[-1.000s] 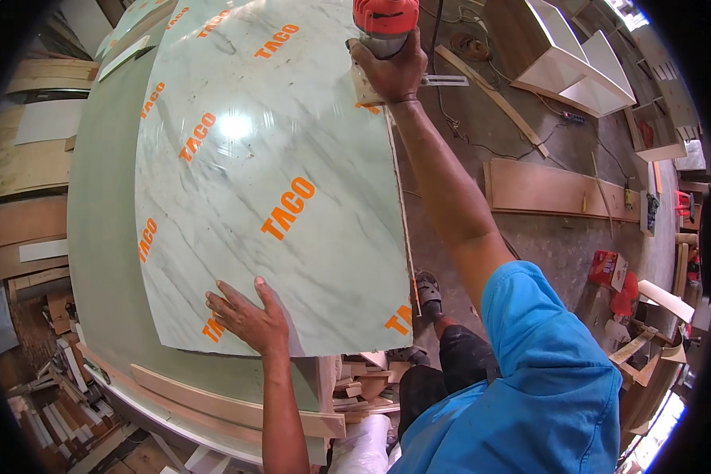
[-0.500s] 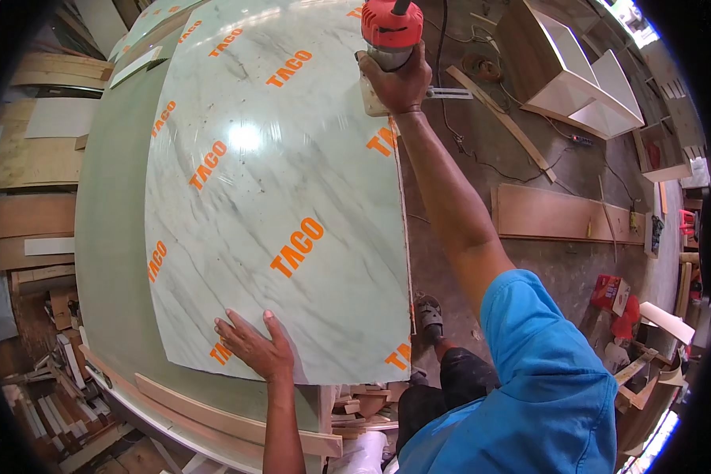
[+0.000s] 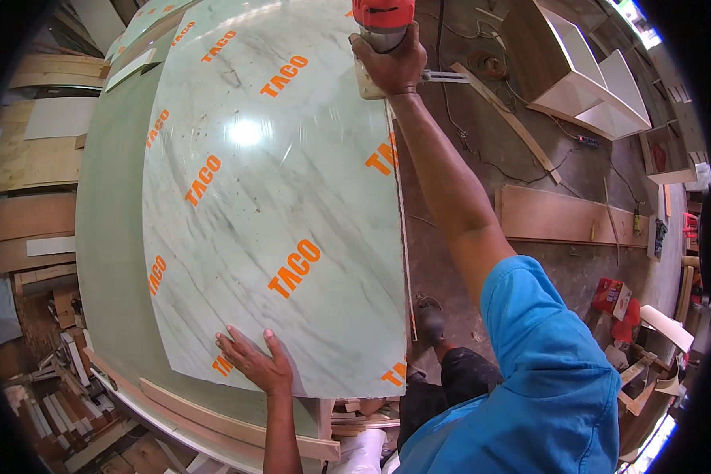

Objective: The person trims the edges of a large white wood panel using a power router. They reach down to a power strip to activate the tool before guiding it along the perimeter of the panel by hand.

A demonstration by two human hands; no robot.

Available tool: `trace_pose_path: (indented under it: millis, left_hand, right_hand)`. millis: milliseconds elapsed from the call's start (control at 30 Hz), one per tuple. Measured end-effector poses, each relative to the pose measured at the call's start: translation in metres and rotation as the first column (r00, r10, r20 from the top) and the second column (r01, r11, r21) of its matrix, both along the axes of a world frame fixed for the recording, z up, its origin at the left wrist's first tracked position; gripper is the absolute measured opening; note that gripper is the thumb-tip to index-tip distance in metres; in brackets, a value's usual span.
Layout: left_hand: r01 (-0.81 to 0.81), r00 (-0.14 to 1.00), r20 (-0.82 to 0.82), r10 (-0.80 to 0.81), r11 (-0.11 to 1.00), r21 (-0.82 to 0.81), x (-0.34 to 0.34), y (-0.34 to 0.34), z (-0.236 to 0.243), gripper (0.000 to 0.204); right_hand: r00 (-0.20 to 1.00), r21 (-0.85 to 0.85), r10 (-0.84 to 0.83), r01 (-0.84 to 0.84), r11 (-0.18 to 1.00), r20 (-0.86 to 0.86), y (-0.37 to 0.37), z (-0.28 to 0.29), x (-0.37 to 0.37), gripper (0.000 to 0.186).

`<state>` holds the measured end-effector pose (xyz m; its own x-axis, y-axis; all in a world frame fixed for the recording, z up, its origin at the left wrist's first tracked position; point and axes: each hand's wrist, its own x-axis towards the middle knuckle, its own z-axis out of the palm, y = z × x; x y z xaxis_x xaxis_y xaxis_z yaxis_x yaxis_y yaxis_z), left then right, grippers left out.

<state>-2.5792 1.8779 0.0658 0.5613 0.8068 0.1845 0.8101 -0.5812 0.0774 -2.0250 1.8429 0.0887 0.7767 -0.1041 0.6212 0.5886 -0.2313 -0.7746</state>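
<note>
A marble-patterned sheet under clear film with orange print lies on a green-grey tabletop. At its far right edge my right hand is closed round the lower body of a red corded trim router; the top of the tool is cut off by the picture's rim. A metal guide arm sticks out to the right from the router's base, past the edge of the sheet. My left hand rests flat near the sheet's front edge, fingers spread, with nothing in it.
Wooden strips run along the table's front. To the right, a white-lined cabinet box, a long board, a narrow batten and cables lie on the floor. Stacked boards and offcuts stand at left.
My right hand and the router have moved slightly farther away along the sheet's right edge. The sheet and my left hand on it appear slightly lower in the picture, nearer to me.
</note>
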Motion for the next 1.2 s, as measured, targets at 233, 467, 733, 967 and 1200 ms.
trace_pose_path:
  millis: [233,467,733,967,1200]
  left_hand:
    - [-0.011,1.000,-0.003,0.011,1.000,-0.024,0.001,0.001,-0.001,0.074]
    - [-0.020,1.000,0.006,0.020,0.998,-0.063,-0.002,0.001,-0.002,0.074]
    - [0.003,0.999,0.038,0.000,0.998,-0.070,0.002,-0.004,-0.004,0.075]
    - [-0.054,0.995,0.082,0.056,0.998,-0.027,-0.007,0.002,0.004,0.082]
    - [-0.407,0.913,-0.108,0.393,0.889,-0.208,0.057,0.024,-0.022,0.084]
  right_hand:
    - [1.000,0.010,-0.007,0.007,1.000,0.023,0.013,-0.001,0.031,0.066]
    - [0.996,0.041,0.000,-0.004,0.999,0.094,0.019,0.007,0.045,0.075]
    - [1.000,-0.002,0.010,-0.010,1.000,-0.011,0.015,0.000,0.066,0.072]
    - [0.942,0.043,0.223,-0.219,0.975,-0.253,0.020,0.009,0.052,0.076]
    - [0.956,-0.076,0.174,-0.197,0.978,-0.237,0.002,0.002,0.060,0.074]
